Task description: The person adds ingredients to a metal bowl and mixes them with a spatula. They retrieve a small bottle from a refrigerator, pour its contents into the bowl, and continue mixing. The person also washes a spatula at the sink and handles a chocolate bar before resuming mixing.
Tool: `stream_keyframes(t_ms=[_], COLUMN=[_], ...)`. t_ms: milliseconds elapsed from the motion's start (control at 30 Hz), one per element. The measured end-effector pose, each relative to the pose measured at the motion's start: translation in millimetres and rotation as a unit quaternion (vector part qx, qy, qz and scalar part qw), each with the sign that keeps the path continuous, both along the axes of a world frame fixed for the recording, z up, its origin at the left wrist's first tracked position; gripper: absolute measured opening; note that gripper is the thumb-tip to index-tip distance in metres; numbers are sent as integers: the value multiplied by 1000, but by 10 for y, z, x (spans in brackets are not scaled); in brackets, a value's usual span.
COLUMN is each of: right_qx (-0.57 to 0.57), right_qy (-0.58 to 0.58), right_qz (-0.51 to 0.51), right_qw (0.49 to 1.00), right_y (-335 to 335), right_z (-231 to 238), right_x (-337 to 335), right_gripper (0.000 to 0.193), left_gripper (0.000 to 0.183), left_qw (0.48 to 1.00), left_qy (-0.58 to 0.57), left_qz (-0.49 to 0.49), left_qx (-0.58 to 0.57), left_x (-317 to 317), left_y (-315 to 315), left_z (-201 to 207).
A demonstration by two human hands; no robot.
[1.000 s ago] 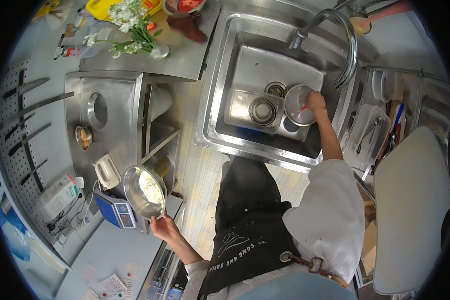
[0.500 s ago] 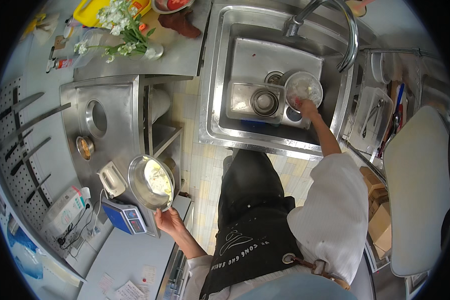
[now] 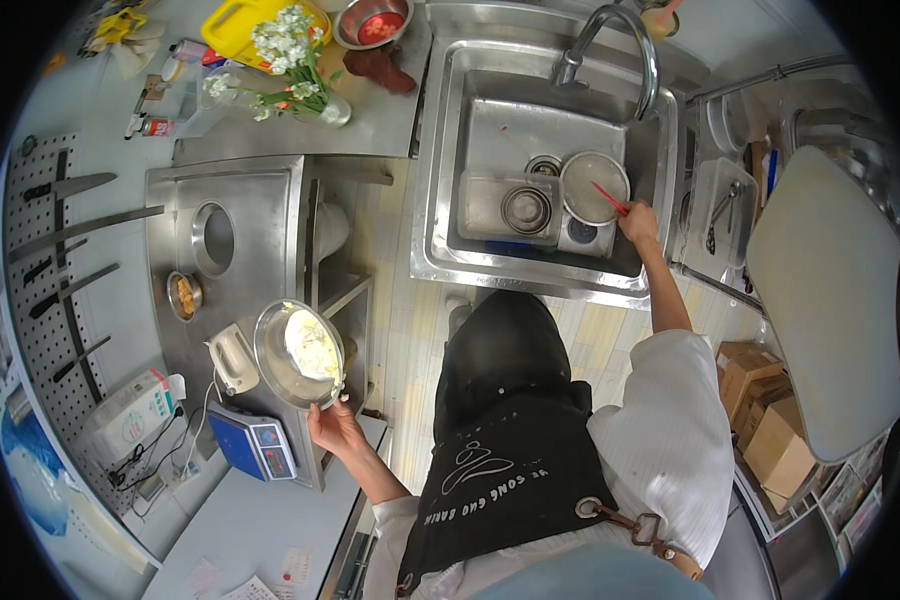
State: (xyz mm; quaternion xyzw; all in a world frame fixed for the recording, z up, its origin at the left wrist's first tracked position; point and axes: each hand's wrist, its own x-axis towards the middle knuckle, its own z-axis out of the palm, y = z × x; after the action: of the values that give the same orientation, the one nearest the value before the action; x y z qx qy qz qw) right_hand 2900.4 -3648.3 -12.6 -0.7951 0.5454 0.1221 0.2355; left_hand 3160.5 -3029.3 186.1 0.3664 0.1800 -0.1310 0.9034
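My left hand grips the lower rim of a steel mixing bowl, tilted over the worktop's edge. Inside lies a pale yellow-white mass. Over the sink, my right hand is closed on a slim red utensil, whose tip reaches over a round pot of cloudy liquid; its working end cannot be made out. Left of the pot, a clear rectangular tub holds nested metal rings.
A curved faucet arches over the sink's right side. A hand mixer and a blue scale sit by the bowl. Knives hang on the left wall. White flowers stand at the back. A large pale board leans at right.
My right hand has drawn back from inside the pot to its right edge, bringing the red utensil into plain sight. The left hand still holds the bowl. The view has shifted slightly.
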Motion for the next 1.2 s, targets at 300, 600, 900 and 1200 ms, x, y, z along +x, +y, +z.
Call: stream_keyframes(t_ms=[300, 600, 900, 1200], right_qx=[-203, -321, -318, 398], right_qy=[-357, -350, -263, -418], right_qz=[41, 19, 121, -278], right_qw=[911, 880, 903, 768], right_y=[-669, -637, -401, 945], right_z=[289, 279, 215, 58], right_x=[1717, 2227, 2028, 1002], right_gripper=[20, 24, 33, 33], left_gripper=[37, 44, 46, 42], left_qw=[999, 998, 998, 997], left_qy=[-33, -45, -40, -32], left_qz=[-19, 42, 49, 72], left_qx=[-30, -4, -6, -15], left_x=[46, -347, -412, -518], left_y=[-89, 5, 163, 353], left_z=[-11, 125, 95, -82])
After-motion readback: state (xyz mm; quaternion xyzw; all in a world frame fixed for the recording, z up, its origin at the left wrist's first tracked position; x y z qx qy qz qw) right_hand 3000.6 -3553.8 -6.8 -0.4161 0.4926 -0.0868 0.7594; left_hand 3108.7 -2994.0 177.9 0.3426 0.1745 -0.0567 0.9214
